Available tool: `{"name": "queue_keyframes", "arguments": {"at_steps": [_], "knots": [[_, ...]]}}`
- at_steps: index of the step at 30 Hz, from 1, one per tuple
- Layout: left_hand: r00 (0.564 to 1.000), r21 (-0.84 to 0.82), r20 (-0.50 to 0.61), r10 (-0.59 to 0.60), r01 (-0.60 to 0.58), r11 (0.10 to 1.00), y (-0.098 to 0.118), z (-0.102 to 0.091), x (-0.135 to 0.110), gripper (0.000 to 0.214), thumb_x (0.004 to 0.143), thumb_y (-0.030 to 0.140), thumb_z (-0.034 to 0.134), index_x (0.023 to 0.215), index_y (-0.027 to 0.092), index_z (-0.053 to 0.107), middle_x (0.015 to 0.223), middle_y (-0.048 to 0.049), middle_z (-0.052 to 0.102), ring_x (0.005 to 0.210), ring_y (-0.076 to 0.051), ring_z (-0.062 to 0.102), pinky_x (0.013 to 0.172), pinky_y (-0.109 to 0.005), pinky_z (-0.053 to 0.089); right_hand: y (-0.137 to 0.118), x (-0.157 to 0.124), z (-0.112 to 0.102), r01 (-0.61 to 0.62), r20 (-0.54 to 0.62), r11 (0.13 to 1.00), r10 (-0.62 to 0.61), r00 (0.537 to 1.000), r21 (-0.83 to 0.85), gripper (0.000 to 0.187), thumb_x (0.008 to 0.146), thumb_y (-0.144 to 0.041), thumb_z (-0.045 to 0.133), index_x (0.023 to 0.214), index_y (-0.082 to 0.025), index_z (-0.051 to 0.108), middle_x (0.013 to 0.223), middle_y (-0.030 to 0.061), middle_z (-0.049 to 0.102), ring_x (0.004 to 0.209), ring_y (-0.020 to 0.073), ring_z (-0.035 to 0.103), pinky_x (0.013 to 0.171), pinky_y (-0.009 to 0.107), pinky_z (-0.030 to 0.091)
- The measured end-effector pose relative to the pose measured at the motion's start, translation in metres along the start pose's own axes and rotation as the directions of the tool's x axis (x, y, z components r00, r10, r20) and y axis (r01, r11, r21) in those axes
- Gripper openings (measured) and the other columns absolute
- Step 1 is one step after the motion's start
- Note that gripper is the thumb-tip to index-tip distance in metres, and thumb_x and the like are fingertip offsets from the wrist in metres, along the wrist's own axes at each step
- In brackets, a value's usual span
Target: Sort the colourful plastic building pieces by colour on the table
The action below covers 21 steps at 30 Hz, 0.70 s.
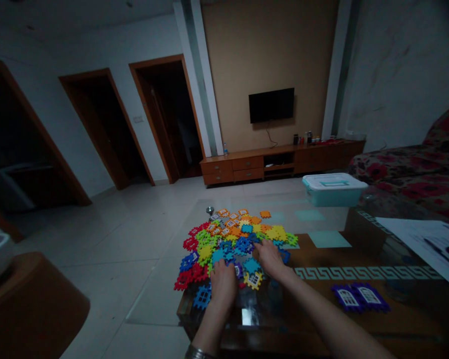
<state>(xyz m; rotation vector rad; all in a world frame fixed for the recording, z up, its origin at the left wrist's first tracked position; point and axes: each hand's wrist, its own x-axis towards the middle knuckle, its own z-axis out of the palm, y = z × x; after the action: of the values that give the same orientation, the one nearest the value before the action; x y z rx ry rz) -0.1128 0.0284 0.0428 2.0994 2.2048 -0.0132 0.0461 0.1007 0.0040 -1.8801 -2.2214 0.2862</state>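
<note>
A heap of interlocking plastic building tiles in several colours lies on the near left part of the glass table (344, 259). My left hand (223, 280) rests palm down on the heap's near side, fingers loosely apart, next to a light blue tile (217, 256). My right hand (270, 257) reaches into the heap from the right, its fingers stretched toward a dark blue tile (244, 244) and touching the pieces there. Between the hands are a teal tile (251, 265) and a purple tile with a white window. A yellow window tile (253, 280) lies at the near edge.
Two joined purple window tiles (360, 297) lie apart at the right. A lidded teal box (334, 190) stands at the far side. Paper (419, 239) with a pen is at the right edge. A brown stool (33, 304) bearing a white bowl stands left. A TV cabinet (247, 167) lines the wall.
</note>
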Motion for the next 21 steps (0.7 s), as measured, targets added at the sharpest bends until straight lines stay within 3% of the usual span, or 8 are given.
{"name": "queue_keyframes", "arguments": {"at_steps": [6,10,14,21], "knots": [[0.999,-0.006,0.019,0.032,-0.032,0.999,0.005,0.001,0.01,0.032,0.084,0.022,0.057,0.114,0.017,0.064,0.122,-0.0143,0.058,0.119,-0.031,0.05,0.095,-0.04,0.041,-0.013,0.012,0.004,-0.007,-0.02,1.0,0.007,1.0,-0.006,0.026,0.088,-0.028,0.057,0.107,-0.017,0.071,0.119,0.0166,0.061,0.117,0.0317,0.051,0.094,0.039,0.041],[0.999,-0.015,0.023,0.031,-0.03,0.999,0.011,0.005,0.016,0.033,0.084,0.015,0.054,0.116,0.013,0.062,0.12,-0.0156,0.059,0.116,-0.029,0.054,0.094,-0.038,0.043,-0.026,0.019,0.002,-0.083,-0.03,0.997,0.083,0.996,0.007,0.035,0.084,-0.034,0.066,0.112,-0.014,0.069,0.125,0.0186,0.059,0.122,0.0349,0.048,0.098,0.043,0.039],[0.999,-0.01,0.045,0.006,-0.006,1.0,0.011,0.005,0.018,0.035,0.082,0.016,0.059,0.117,0.017,0.062,0.123,-0.014,0.058,0.117,-0.029,0.053,0.092,-0.037,0.044,-0.032,0.027,-0.004,-0.119,0.02,0.992,0.118,0.993,0.04,0.04,0.078,-0.039,0.072,0.11,-0.015,0.07,0.128,0.0185,0.059,0.123,0.0363,0.046,0.099,0.046,0.039],[0.996,-0.077,0.088,-0.01,0.017,0.997,0.002,0.006,0.025,0.045,0.074,0.017,0.068,0.117,0.017,0.06,0.125,-0.013,0.057,0.115,-0.028,0.054,0.093,-0.034,0.042,-0.031,0.036,0.002,-0.125,0.003,0.989,0.125,0.992,0.079,0.051,0.069,-0.032,0.078,0.117,-0.019,0.065,0.124,0.0155,0.063,0.122,0.0351,0.05,0.096,0.044,0.041]]}}
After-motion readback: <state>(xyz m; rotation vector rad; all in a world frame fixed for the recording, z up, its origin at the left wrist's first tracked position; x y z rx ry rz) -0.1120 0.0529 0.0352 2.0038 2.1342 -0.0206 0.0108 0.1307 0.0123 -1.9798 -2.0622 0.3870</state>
